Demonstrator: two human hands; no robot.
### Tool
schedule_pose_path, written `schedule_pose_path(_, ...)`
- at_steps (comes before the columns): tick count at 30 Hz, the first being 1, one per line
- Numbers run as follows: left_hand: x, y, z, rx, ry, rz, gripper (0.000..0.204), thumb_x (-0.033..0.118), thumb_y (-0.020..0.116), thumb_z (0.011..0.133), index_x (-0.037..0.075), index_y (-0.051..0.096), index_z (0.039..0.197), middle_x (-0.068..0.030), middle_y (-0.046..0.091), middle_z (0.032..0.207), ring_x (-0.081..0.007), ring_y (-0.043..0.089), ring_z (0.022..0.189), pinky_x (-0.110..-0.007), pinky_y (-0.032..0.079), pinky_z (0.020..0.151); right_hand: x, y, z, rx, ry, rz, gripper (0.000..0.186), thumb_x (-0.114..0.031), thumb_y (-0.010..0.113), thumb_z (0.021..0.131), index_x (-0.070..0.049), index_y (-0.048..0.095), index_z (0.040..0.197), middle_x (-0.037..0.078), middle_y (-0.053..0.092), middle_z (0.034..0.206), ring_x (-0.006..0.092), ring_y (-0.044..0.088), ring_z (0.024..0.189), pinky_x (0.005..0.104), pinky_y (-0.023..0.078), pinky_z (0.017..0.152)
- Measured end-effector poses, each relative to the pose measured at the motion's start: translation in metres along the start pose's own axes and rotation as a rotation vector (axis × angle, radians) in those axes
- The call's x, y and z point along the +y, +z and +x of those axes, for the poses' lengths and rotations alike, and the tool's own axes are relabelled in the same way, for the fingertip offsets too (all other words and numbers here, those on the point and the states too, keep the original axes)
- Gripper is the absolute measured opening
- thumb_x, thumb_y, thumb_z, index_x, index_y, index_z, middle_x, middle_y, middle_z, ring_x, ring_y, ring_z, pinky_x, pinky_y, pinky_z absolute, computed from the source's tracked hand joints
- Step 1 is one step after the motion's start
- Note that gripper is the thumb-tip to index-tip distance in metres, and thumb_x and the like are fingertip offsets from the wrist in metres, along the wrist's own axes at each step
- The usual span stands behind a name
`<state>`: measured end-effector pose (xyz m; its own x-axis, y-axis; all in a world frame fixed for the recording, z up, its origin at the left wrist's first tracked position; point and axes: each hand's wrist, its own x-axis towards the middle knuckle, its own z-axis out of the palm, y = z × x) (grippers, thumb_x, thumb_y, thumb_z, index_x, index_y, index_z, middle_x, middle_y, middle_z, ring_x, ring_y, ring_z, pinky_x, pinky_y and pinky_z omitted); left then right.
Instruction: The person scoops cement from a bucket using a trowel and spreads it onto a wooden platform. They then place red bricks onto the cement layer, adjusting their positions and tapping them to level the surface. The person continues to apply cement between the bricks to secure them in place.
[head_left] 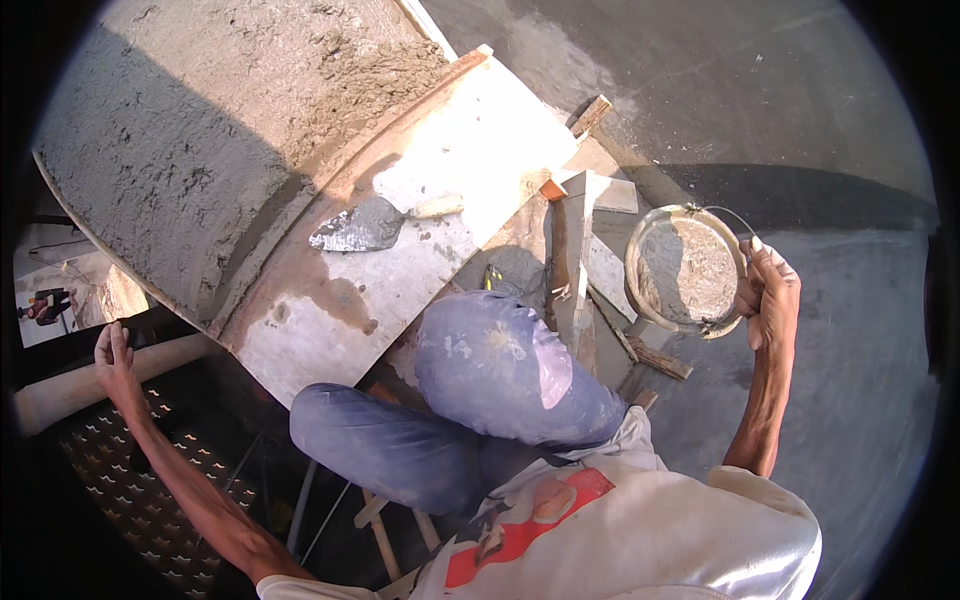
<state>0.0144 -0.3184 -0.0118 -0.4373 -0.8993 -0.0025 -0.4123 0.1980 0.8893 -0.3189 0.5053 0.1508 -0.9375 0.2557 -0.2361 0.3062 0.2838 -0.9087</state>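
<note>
At 3 o'clock, a round bucket (631, 275) holds rough, partly shaded grey mortar (705, 278); its mouth faces the viewer, and its thin wire handle (738, 217) bows towards 2 o'clock. The right hand (772, 290) has its grip pinching that handle beside the rim. Near 9 o'clock, the left hand (118, 365) bends its fingers just above a smooth pale pipe (168, 357); whether its grip closes on anything, I cannot tell. A mortar-smeared trowel (372, 224) lies at 10 o'clock, tip towards 9, on a pale flat board (485, 135).
</note>
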Motion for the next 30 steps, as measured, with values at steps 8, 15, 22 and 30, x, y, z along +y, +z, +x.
schedule_pose_path(8, -0.143, -0.043, -0.087, 0.164, -0.317, 0.111, 0.042, 0.034, 0.074, 0.103, 0.004, 0.067, 0.131, -0.0043, 0.073, 0.122, -0.0146, 0.069, 0.114, -0.034, 0.051, 0.095, 0.262, -0.05, 0.018, 0.374, 0.487, 0.025, 0.04, -0.04, 0.07, 0.1, -0.015, 0.045, 0.081, -0.005, 0.027, 0.063, 0.0122, 0.028, 0.047, 0.0344, 0.027, 0.046)
schedule_pose_path(15, -0.196, -0.064, -0.169, 0.247, -0.473, 0.283, 0.038, 0.035, 0.078, 0.098, 0.004, 0.074, 0.118, -0.0015, 0.074, 0.095, -0.0081, 0.063, 0.08, -0.026, 0.048, 0.069, 0.386, -0.027, 0.004, 0.326, 0.811, 0.119, 0.038, -0.04, 0.069, 0.1, -0.016, 0.042, 0.088, -0.001, 0.028, 0.07, 0.0158, 0.022, 0.055, 0.0388, 0.03, 0.054)
schedule_pose_path(22, -0.24, -0.03, -0.296, 0.359, -0.77, 0.252, 0.033, 0.031, 0.08, 0.094, 0.001, 0.076, 0.106, -0.0023, 0.072, 0.087, -0.0134, 0.064, 0.079, -0.031, 0.052, 0.079, 0.365, 0.065, 0.037, -0.05, 0.748, -0.017, 0.034, -0.035, 0.071, 0.098, -0.014, 0.045, 0.101, 0.003, 0.034, 0.088, 0.0209, 0.028, 0.074, 0.0407, 0.032, 0.068)
schedule_pose_path(30, -0.313, 0.055, -0.462, 0.27, -0.935, 0.336, 0.042, 0.037, 0.077, 0.094, -0.003, 0.074, 0.11, -0.019, 0.078, 0.107, -0.0377, 0.073, 0.104, -0.046, 0.054, 0.093, 0.31, 0.159, 0.087, -0.366, 0.54, -0.287, 0.038, -0.028, 0.074, 0.095, -0.012, 0.048, 0.117, 0.007, 0.04, 0.109, 0.0267, 0.034, 0.095, 0.0429, 0.035, 0.083)
